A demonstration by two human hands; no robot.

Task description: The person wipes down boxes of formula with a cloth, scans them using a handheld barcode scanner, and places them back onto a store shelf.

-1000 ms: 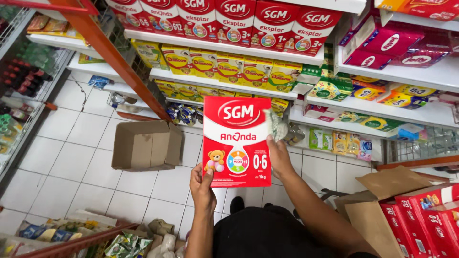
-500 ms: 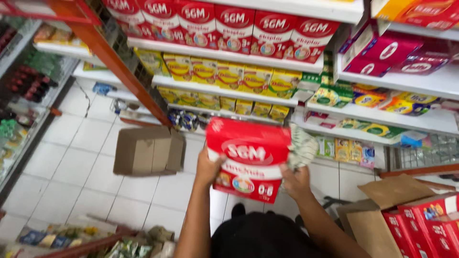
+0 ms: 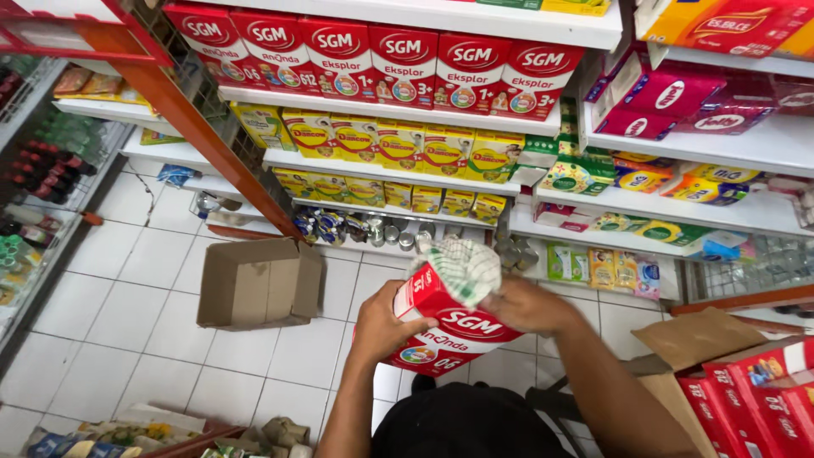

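Below the shelf (image 3: 398,174) of yellow packs, the red carton (image 3: 454,326) lies tilted between 2 hands. Left hand (image 3: 392,321) curls shut around its side; right hand (image 3: 530,304) presses a checked cloth (image 3: 458,270) onto it. Stiff, smooth cardboard, probably fairly light: best gripped at opposite edges.

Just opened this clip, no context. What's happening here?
A person stands in a shop aisle, seen from their head camera. The left hand holds a red carton tilted in front of them, and the right hand presses a checked cloth against its top edge. Shelves ahead carry rows of similar red and yellow cartons. An open cardboard box sits on the tiled floor to the left, and another open box of red packs is at lower right.
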